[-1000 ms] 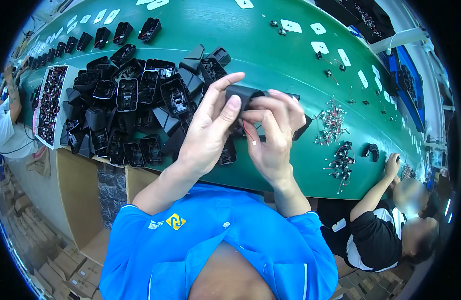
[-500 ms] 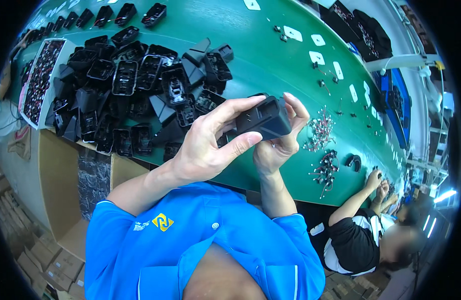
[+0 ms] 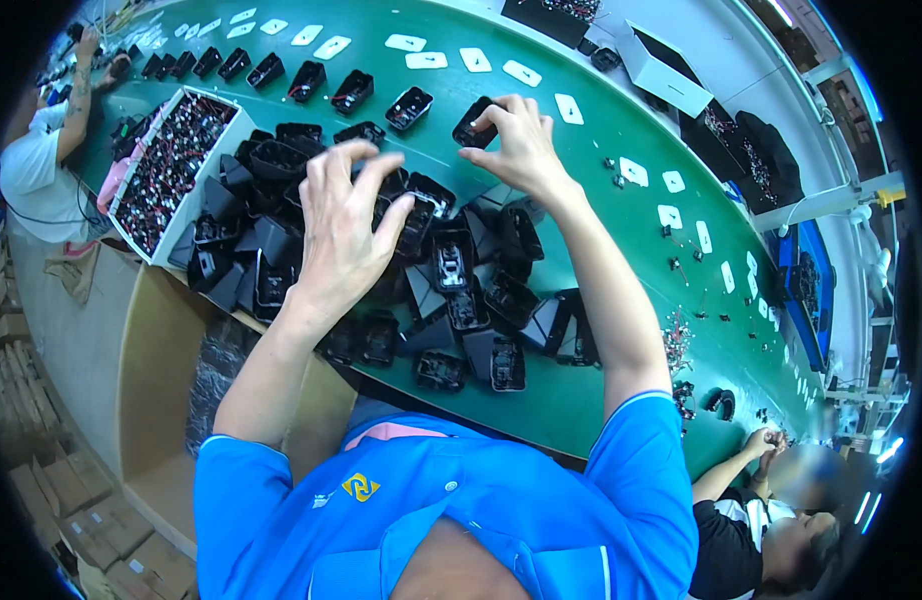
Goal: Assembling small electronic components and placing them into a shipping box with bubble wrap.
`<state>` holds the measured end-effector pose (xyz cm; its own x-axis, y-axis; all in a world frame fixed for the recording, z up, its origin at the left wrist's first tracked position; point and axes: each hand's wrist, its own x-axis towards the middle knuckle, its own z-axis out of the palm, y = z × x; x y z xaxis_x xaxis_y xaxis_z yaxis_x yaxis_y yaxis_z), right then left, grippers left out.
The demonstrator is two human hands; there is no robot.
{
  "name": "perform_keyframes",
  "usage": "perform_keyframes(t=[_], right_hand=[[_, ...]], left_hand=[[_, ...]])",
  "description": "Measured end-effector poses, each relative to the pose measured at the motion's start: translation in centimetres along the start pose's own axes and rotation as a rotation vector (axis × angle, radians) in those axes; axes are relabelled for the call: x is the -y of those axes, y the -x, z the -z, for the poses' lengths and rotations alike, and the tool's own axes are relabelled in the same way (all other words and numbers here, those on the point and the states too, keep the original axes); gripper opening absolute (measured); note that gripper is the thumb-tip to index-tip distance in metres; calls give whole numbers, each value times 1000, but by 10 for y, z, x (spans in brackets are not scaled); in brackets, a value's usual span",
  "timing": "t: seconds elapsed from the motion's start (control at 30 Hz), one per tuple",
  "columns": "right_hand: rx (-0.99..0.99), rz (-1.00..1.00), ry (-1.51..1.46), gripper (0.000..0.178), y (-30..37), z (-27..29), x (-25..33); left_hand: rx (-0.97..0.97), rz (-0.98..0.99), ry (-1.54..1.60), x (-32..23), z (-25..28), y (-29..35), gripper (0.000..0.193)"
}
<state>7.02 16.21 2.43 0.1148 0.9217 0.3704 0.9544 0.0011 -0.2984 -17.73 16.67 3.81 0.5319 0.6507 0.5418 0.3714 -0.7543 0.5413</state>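
While the right hand (image 3: 521,150) reaches out toward the far side of the green worktop (image 3: 556,405), the black box (image 3: 470,124) at its fingers lies just to their left, at the right end of a line of similar boxes (image 3: 353,92). The long axis of this box slants from near left to far right, much like that of the neighbouring box (image 3: 409,108), which sits just beside it on the left with a strip of worktop between. The right hand is clearly the nearer one: its forefinger comes in over the box's right side and its thumb lies by the near end, the two parted by about the box's own length; whether they grip it or merely touch it, I cannot tell. The left hand (image 3: 343,225) is well apart, nearer and to the left, over the heap of black boxes (image 3: 453,262), its fingers spread and curved with nothing visible between them. White cards (image 3: 522,73) lie beyond the line. Half a second earlier both hands are together in front of the chest around a black box; now they are apart, the right one far out and the left one above the heap, and the line shows one more box at its right end. The whole view has shifted as well.
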Motion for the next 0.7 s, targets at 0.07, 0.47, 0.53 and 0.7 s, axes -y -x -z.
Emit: perform_keyframes(t=[0.07, 0.47, 0.53, 0.7], right_hand=[[238, -87, 91, 37, -26, -22, -19], [453, -157, 202, 39, -22, -19, -27], [227, -136, 11, 38, -11, -6, -53], [-68, -398, 167, 35, 24, 29, -145]], left_hand=[[128, -43, -158, 19, 2, 6, 42], [240, -149, -279, 25, -15, -5, 23], [225, -169, -249, 25, -16, -4, 20], [251, -157, -270, 21, -19, -7, 17]])
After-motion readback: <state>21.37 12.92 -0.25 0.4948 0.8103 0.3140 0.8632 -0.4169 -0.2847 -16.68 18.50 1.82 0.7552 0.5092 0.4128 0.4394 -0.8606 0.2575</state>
